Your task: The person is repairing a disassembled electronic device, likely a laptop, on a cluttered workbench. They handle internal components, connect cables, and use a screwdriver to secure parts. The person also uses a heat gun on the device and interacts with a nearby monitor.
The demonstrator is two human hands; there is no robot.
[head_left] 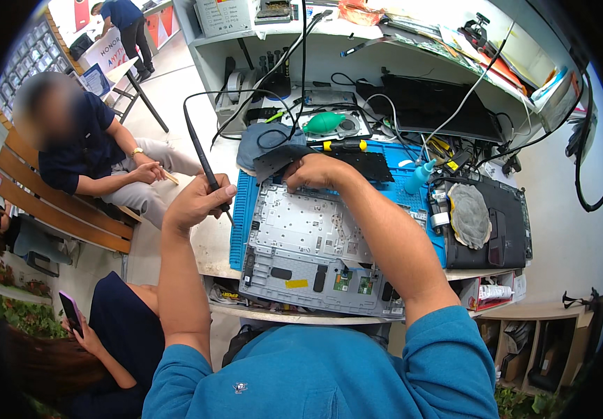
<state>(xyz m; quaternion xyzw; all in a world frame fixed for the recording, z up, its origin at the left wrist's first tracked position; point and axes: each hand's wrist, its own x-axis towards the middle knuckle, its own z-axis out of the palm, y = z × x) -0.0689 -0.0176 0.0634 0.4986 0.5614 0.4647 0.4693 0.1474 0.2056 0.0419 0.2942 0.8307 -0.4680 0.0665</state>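
My left hand (pixel 202 199) is closed around a slim black soldering iron (pixel 205 157), its cable rising from the top and its tip pointing down by the left edge of a silver laptop top case (pixel 294 230). That case lies inside up on a blue work mat (pixel 241 209), with screw holes and small green boards along its near part. At its far edge my right hand (pixel 315 172) pinches a thin black sheet (pixel 368 165), which is lifted and bent up on the left side. The fingertips are partly hidden under the sheet.
Behind lie a green air blower (pixel 324 123), a yellow-black screwdriver (pixel 343 146) and a grey cloth (pixel 263 143). To the right are a teal bottle (pixel 420 176) and a black laptop (pixel 507 234) bearing a grey pad (pixel 469 215). Cables hang overhead. People sit at left.
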